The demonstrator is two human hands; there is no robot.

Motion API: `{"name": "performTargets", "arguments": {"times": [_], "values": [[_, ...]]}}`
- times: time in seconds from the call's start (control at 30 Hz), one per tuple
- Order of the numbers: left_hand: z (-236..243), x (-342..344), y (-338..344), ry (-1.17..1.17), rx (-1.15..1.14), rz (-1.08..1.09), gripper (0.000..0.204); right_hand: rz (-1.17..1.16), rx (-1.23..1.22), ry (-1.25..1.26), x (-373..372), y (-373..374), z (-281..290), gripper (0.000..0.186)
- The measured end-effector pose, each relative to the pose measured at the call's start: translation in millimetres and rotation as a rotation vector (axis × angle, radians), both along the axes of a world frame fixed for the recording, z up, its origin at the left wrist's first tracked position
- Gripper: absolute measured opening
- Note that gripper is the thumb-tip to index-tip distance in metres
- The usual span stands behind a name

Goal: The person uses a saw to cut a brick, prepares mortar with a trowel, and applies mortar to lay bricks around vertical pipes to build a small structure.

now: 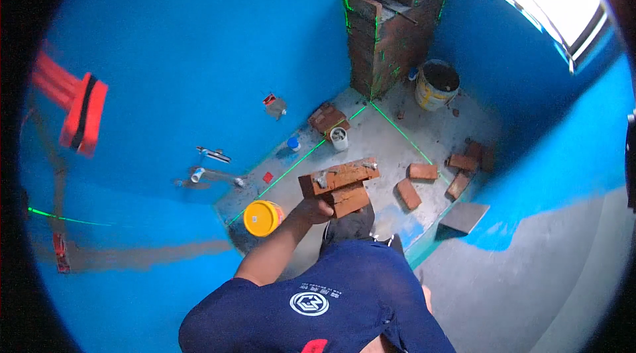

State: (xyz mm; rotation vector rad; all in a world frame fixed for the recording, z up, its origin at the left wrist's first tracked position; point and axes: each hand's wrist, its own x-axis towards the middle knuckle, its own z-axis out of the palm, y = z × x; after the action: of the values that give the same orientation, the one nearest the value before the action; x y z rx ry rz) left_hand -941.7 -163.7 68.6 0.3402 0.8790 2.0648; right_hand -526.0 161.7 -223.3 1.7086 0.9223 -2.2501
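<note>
My left hand [314, 210] is closed at the left end of two stacked red bricks, held in front of my body. The upper brick [344, 176] lies a little crosswise on the lower brick [350, 201] and has grey mortar-like lumps along its top. My fingers are mostly hidden under and behind the bricks. Of my right arm only a sliver of skin shows beside the dark blue shirt; the right hand is out of sight. Ahead, in the corner, stands a stepped brick structure [374, 48] with bright green laser lines on its edges.
A bucket of dark mortar [437, 85] stands right of the brickwork. Several loose bricks [423, 171] lie on the right floor, near a grey slab [466, 217]. At left are a yellow-lidded bucket [262, 218], white container [339, 139] and brick pile [328, 118]. Pipe fittings [213, 154] jut from the blue wall.
</note>
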Motion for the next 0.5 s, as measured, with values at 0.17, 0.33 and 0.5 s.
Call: {"name": "performTargets", "arguments": {"times": [0.17,0.33,0.5], "values": [[-29,-100,16,0.0,0.002,0.137,0.068,0.091,0.334,-0.047,-165,90,58,0.016],[-24,-237,32,0.419,-0.693,-0.104,0.038,0.105,0.324,-0.038,-365,109,100,0.01],[-8,-317,55,0.177,-0.512,0.061,0.032,0.679,0.834,0.063,-553,109,144,0.021]]}}
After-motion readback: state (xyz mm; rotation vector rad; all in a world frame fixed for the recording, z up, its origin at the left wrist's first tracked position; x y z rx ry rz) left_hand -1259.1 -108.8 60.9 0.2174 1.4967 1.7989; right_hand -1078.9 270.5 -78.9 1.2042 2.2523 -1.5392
